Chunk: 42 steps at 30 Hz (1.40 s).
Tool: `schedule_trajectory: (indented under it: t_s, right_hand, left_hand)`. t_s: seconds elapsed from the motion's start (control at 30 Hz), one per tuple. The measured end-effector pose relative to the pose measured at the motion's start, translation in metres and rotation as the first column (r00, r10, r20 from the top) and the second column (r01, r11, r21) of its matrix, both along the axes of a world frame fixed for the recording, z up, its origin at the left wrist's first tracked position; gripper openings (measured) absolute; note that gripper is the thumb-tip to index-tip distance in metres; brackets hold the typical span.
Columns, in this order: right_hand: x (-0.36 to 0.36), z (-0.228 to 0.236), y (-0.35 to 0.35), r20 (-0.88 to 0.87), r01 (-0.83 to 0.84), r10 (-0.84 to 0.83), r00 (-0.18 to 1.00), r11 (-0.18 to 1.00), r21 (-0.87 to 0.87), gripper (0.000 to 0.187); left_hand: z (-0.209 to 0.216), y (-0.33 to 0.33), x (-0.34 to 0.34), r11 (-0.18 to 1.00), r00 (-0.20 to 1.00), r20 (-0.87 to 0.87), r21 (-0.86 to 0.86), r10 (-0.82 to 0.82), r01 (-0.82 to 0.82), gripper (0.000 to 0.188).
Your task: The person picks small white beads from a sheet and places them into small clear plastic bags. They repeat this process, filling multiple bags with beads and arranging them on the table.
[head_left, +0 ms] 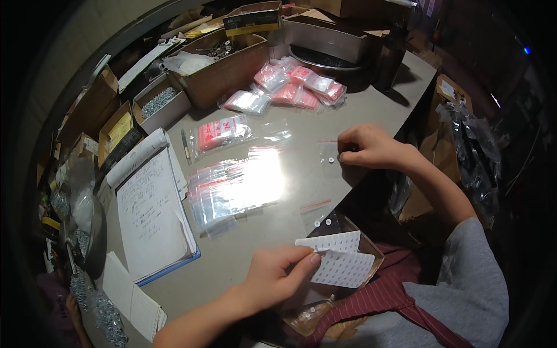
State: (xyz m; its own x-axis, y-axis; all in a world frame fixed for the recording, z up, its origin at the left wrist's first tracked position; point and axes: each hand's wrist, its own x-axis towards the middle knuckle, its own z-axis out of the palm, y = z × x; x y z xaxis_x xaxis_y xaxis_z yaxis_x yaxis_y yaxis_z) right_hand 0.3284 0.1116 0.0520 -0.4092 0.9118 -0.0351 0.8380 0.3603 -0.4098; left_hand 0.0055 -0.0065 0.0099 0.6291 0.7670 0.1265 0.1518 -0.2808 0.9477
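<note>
My left hand (282,271) pinches a folded white sheet of small printed labels (342,269) between thumb and fingers, over an open box at the table's near edge. My right hand (366,146) is closed, its fingertips at the right edge of a small clear zip bag (326,149) lying on the table. Whatever is between those fingertips is too small to make out. A round white dot (331,160) shows on that bag. Nearer to me lies another clear zip bag (315,210) with a red seal line, with two white dots (317,224) by its lower edge.
Rows of clear zip bags (216,200) lie mid-table under glare, with red-printed bag packs (223,132) behind. A clipboard with written paper (154,211) is at left. Boxes of metal parts (159,103) line the far-left edge. A cardboard box (371,255) stands below the label sheet.
</note>
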Motion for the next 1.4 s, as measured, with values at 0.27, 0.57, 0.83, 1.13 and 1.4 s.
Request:
schedule_trajectory:
  t_s: [0.27, 0.57, 0.83, 1.13, 1.4]
  right_hand:
    - [-0.011, 0.027, 0.020, 0.349, 0.041, 0.026, 0.937, 0.982, -0.182, 0.048]
    - [-0.052, 0.019, -0.042, 0.187, -0.404, 0.462, 0.867, 0.871, -0.280, 0.036]
    - [-0.058, 0.001, -0.049, -0.120, -0.512, 0.528, 0.841, 0.847, 0.141, 0.025]
    - [-0.044, -0.007, -0.080, -0.578, -0.513, 0.412, 0.705, 0.858, -0.015, 0.025]
    - [-0.049, -0.004, -0.112, -0.420, -0.181, 0.344, 0.840, 0.907, 0.381, 0.031]
  left_hand:
    - [0.001, 0.001, -0.004, 0.899, 0.934, 0.037, 0.289, -0.355, 0.330, 0.010]
    - [0.000, -0.004, -0.004, 0.841, 0.895, 0.001, 0.344, -0.445, 0.418, 0.009]
    - [0.000, 0.002, -0.001, 0.845, 0.900, 0.046, 0.367, -0.433, 0.388, 0.014]
    - [0.005, 0.000, -0.005, 0.974, 0.998, 0.032, 0.224, -0.045, 0.037, 0.010]
    - [0.012, 0.009, -0.008, 0.971, 0.972, 0.002, 0.052, 0.233, -0.233, 0.016]
